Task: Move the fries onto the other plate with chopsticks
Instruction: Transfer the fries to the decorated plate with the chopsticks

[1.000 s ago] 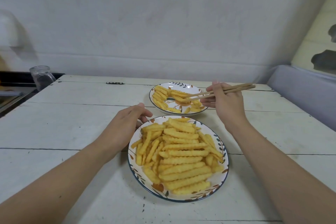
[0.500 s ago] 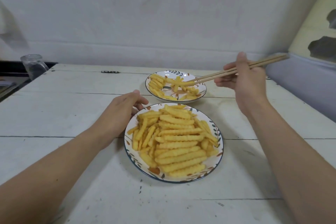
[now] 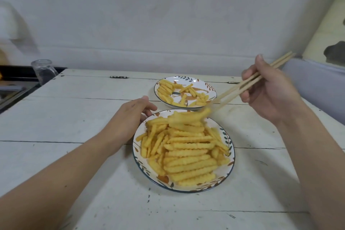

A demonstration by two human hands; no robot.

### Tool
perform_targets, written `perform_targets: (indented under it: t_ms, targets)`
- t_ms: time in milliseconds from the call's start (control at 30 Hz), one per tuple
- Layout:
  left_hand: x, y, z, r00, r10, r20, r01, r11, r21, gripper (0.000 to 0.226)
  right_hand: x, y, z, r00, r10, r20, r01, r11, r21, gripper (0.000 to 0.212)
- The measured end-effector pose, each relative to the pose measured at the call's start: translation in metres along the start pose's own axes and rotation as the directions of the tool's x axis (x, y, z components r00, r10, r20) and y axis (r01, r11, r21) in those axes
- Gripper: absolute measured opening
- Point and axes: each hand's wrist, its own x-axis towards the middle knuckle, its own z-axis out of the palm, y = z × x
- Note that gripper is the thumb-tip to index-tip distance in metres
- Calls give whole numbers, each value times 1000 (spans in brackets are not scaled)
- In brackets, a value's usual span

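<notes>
A near plate (image 3: 228, 171) with a leaf pattern holds a big heap of crinkle-cut fries (image 3: 184, 147). A smaller far plate (image 3: 188, 78) behind it carries several scattered fries (image 3: 166, 90). My right hand (image 3: 268, 91) grips a pair of wooden chopsticks (image 3: 248, 82), whose blurred tips reach the far edge of the heap at a blurred fry (image 3: 188, 116). Whether the tips pinch that fry cannot be told. My left hand (image 3: 128, 119) rests on the table with its fingers against the near plate's left rim.
The plates stand on a white plank table (image 3: 74, 117). A clear glass jar (image 3: 43, 71) sits at the far left by a dark sink area. A grey cushion (image 3: 317, 84) lies at the right edge, and a white wall runs behind.
My right hand has drawn the chopsticks back from the far plate and lowered their tips to the far edge of the near heap. My left hand stays at the rim.
</notes>
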Motion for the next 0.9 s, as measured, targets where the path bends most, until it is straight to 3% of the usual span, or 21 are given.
perform_targets:
  t_ms: [200,367,500,667,900]
  targets:
    - [1,-1,-1,1000,17,8,-17,1000,14,47,-19,-12,17,931,85,354,-32,988,-152,48]
    - [0,-1,-1,1000,13,1,-13,999,32,48,-29,-24,18,860,126,494,14,963,-269,57]
    - [1,-1,0,1000,23,0,-23,999,43,48,-33,-29,13,845,119,521,56,950,-307,54]
    - [1,-1,0,1000,28,1,-28,998,57,49,-27,-23,12,873,47,486,62,977,-206,49]
    - [0,-1,0,1000,26,10,-26,999,43,48,-26,-5,25,817,123,563,42,962,-271,47]
